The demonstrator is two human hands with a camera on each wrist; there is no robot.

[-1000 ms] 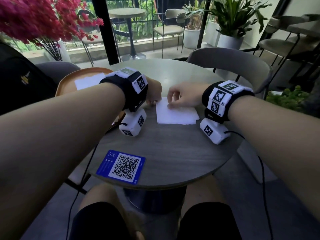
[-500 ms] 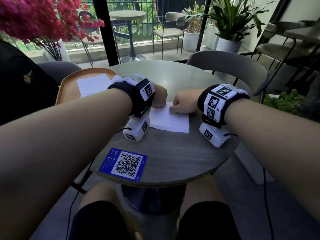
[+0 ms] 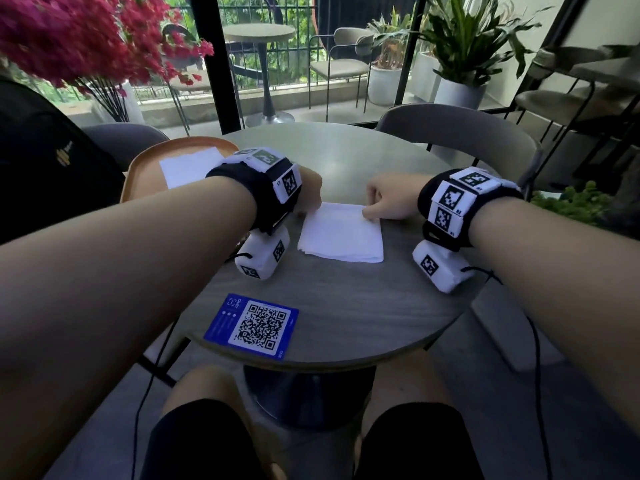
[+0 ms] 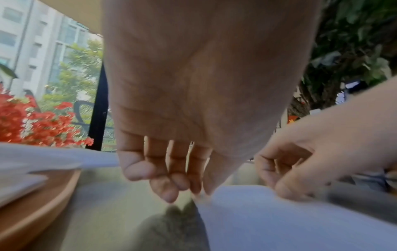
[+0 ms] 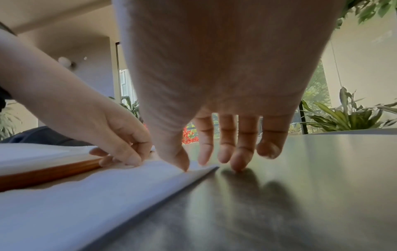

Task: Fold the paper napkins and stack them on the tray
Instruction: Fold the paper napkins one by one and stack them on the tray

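Napkin (image 3: pixel 341 233) lies folded flat mid-table, just right of my orange tray (image 3: pixel 145 168). My left hand (image 3: pixel 308 192) sits at its far-left corner, fingers (image 4: pixel 165 188) curled down, tips and thumb on that corner; the left wrist view is blurred there, so I can't tell if it's a real pinch or just a press. My right hand (image 3: pixel 388 199) is at the far-right corner: thumb tip pressing down on the napkin's edge, fingers (image 5: pixel 238 163) loosely bent, tips touching the bare table (image 3: pixel 346 317) just beyond the paper. Looks like a press, not a grasp. Second napkin (image 3: pixel 188 166) already lies flat in the tray, far left. Blue QR card (image 3: pixel 252 325) lies near the table's near edge, well apart from the napkin. Grey chair (image 3: pixel 457 133) stands beyond the table, far right.
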